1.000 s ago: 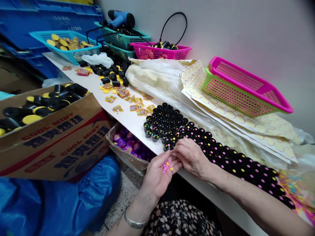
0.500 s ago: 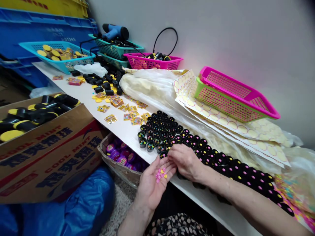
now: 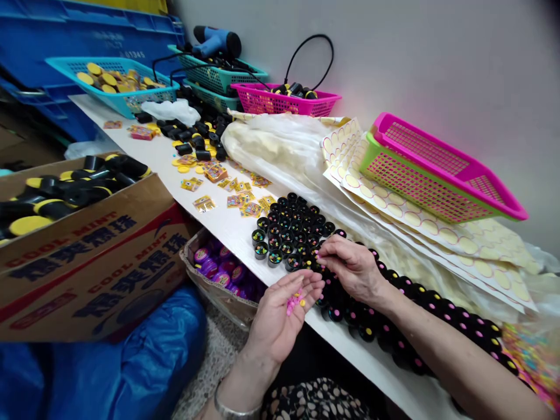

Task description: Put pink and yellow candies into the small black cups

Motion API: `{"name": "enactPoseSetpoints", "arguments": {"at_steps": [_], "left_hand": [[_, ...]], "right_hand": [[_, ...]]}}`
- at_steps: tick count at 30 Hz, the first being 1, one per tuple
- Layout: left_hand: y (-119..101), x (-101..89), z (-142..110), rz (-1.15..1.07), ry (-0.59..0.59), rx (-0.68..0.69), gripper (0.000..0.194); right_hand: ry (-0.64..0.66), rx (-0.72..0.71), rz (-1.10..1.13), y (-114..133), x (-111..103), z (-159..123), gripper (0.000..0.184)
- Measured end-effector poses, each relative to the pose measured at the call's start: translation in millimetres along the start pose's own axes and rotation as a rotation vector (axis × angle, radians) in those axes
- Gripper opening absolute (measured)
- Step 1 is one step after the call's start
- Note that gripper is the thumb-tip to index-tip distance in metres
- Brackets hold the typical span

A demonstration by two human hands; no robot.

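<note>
Right hand (image 3: 355,269) pinched narrow, contents cannot be told; black cups (image 3: 275,258) ranged from ten to four o'clock beneath it; pink and yellow pieces (image 3: 294,302) cupped in left hand (image 3: 273,326), at seven o'clock

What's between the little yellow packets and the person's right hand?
In the head view, small black cups with colourful bits inside stand between the yellow packets and the right hand.

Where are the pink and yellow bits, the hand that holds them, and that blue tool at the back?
Pink and yellow bits (image 3: 293,303): head view, middle of the small heap.
Left hand (image 3: 279,322): head view, on the palm.
Blue tool (image 3: 212,42): head view, on its blue body.
</note>
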State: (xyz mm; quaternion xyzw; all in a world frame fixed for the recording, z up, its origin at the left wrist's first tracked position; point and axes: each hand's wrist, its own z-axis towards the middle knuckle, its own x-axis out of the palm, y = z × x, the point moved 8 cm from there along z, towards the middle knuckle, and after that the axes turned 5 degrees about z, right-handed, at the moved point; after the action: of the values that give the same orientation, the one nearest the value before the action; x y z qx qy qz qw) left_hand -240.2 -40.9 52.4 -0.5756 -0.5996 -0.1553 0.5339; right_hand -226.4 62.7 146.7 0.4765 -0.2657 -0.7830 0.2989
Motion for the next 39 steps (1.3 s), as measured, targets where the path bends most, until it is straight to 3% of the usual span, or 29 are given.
{"name": "enactPoseSetpoints", "arguments": {"at_steps": [24,27,31,35,39], "left_hand": [[-2,7.7,-3,-0.011,0.001,0.047,0.018],[-2,5.6,-4,0.01,-0.003,0.032,0.019],[-4,-5.9,-7,0.014,-0.06,0.013,0.014],[-3,-19.5,-8,0.015,-0.128,-0.01,0.012],[-1,-25.3,-9,0.018,-0.157,-0.034,0.011]], "right_hand": [[0.009,-0.031,0.023,16,11,-15,0.014],[-0.102,0.046,-0.079,-6,-11,-7,0.014],[-0.245,0.247,-0.249,-67,-53,7,0.015],[-0.055,0.325,-0.366,-112,-55,22,0.016],[0.107,0.331,-0.506,-122,-39,27,0.018]]}}
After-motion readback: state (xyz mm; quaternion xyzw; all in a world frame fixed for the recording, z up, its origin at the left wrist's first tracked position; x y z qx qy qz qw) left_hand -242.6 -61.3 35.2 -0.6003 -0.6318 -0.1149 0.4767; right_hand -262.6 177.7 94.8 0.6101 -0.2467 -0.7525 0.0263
